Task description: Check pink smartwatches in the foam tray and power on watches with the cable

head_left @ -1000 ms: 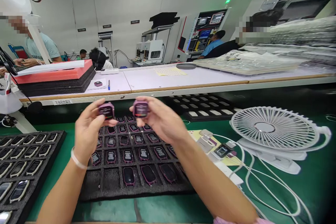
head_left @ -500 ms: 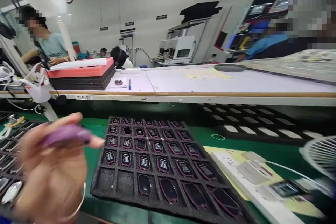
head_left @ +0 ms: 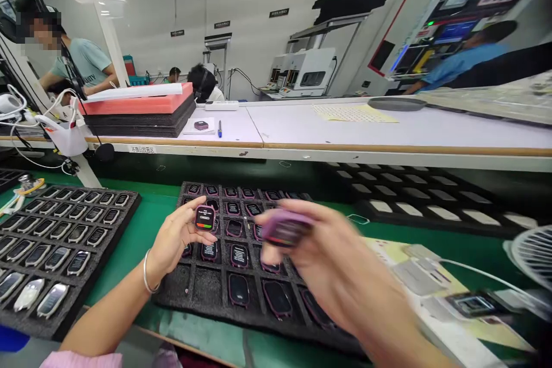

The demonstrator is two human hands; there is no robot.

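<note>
My left hand pinches a strapless purple smartwatch between its fingers, over the left side of a black foam tray. Its lit screen faces me, with white text above a red and green band. To the right, my right hand, smeared by motion, is closed on a second purple smartwatch, whose screen looks dark and blurred. Rows of similar purple watches sit in the tray's compartments below, several showing white text. My right hand and forearm hide the tray's right part.
Another foam tray with silver watches lies at left. To the right are a white power strip, a watch on a white stand and a fan. A shelf crosses behind; people sit beyond.
My left hand has moved right, from beside the tray to over it, and its watch now shows its lit screen. My right hand has come into view holding another watch.
</note>
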